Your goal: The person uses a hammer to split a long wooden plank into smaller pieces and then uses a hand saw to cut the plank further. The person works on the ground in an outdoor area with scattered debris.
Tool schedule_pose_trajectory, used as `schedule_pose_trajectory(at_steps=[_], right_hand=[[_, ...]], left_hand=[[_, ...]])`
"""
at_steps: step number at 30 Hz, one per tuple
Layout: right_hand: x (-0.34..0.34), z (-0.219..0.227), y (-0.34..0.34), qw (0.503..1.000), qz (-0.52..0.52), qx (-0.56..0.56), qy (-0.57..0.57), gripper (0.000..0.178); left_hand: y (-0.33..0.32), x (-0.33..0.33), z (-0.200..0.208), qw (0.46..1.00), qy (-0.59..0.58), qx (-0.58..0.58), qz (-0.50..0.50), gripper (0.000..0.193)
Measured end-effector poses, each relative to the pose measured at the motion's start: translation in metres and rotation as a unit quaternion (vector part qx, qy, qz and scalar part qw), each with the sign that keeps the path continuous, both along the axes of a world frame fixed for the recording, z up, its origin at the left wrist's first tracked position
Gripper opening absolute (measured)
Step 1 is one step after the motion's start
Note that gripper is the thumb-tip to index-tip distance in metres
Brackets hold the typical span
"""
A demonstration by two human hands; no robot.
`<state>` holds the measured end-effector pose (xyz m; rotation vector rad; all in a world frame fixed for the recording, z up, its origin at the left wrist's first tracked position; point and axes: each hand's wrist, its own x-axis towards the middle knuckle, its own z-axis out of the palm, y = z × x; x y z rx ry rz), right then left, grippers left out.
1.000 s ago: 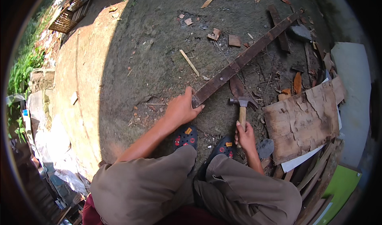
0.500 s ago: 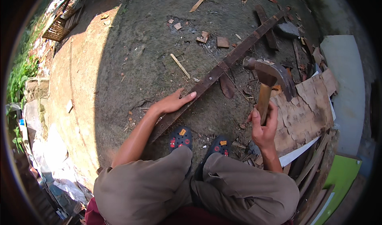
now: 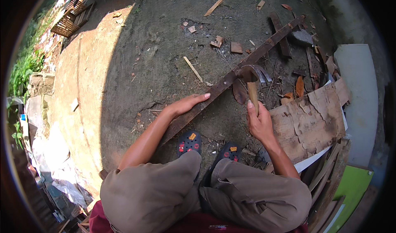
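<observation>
A long dark wooden batten (image 3: 260, 50) lies diagonally over the ground, its near end by my feet. My left hand (image 3: 187, 105) grips it in its lower half, the thumb flat on its top face and the other fingers largely hidden. A small round nail head (image 3: 225, 83) shows on the wood just ahead of that thumb. My right hand (image 3: 260, 123) is wrapped round the wooden handle of a claw hammer (image 3: 252, 93). The hammer head is down at the batten, beyond the nail head, with its claw pointing right; whether it touches the wood I cannot tell.
A shorter dark wood piece (image 3: 280, 35) crosses under the batten's far end, near a grey stone (image 3: 302, 38). Peeling plywood (image 3: 311, 119) lies at the right, beside a pale panel (image 3: 358, 101). My clogs (image 3: 189, 142) are close to the batten's near end.
The hammer has come down and to the left, from raised beside the batten to its surface. My left hand stays on the wood. The whole view has shifted slightly.
</observation>
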<state>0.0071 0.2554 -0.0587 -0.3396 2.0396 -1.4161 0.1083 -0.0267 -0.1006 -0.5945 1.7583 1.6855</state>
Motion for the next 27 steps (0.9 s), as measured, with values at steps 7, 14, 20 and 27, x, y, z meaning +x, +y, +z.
schedule_pose_trajectory(at_steps=[7, 14, 20, 27], right_hand=[[0.017, 0.05, -0.006, 0.988, -0.029, -0.148, -0.043, 0.037], [0.068, -0.002, -0.006, 0.995, 0.054, -0.036, -0.079, 0.029], [0.076, -0.01, -0.01, 0.981, 0.156, 0.02, 0.117, 0.029], [0.057, -0.017, -0.017, 0.99, 0.124, -0.024, 0.066, 0.034]], left_hand=[[0.0, 0.006, 0.001, 0.999, 0.029, -0.033, 0.022, 0.103], [-0.051, 0.045, 0.005, 0.995, -0.017, 0.047, 0.088, 0.114], [-0.031, 0.091, 0.024, 0.995, 0.034, -0.087, -0.033, 0.081], [0.003, 0.117, 0.034, 0.931, 0.23, -0.281, 0.028, 0.067]])
